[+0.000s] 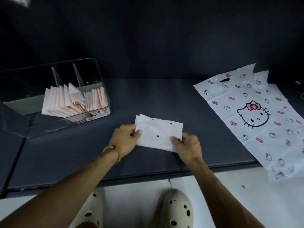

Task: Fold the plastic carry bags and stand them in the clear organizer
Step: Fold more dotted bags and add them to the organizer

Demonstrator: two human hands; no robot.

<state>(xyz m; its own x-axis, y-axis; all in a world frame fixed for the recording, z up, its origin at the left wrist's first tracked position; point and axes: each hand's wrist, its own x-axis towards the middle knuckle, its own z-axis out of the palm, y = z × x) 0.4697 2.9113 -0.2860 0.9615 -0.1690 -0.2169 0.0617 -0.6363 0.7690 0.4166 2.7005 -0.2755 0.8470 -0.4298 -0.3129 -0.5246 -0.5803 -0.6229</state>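
A half-folded bag [158,134] lies flat near the middle of the desk [74,153], a little toward its front edge. The left hand [125,139] pinches the bag's left end between thumb and curled fingers; the right hand [186,144] pinches its front right corner the same way. The packet looks several layers thick, with edges slightly fanned at its far left corner.

To do this fold well, I would square those stray edges first, then bring one end over the other and press the crease flat against the desk, pushing trapped air out toward the open side (thin plastic springs back otherwise).

The clear organizer [102,89] sits by the desk's left edge, with folded bags [65,101] already upright in its compartments. At the right edge another printed bag [246,112] lies spread out, unfolded, overhanging the front.
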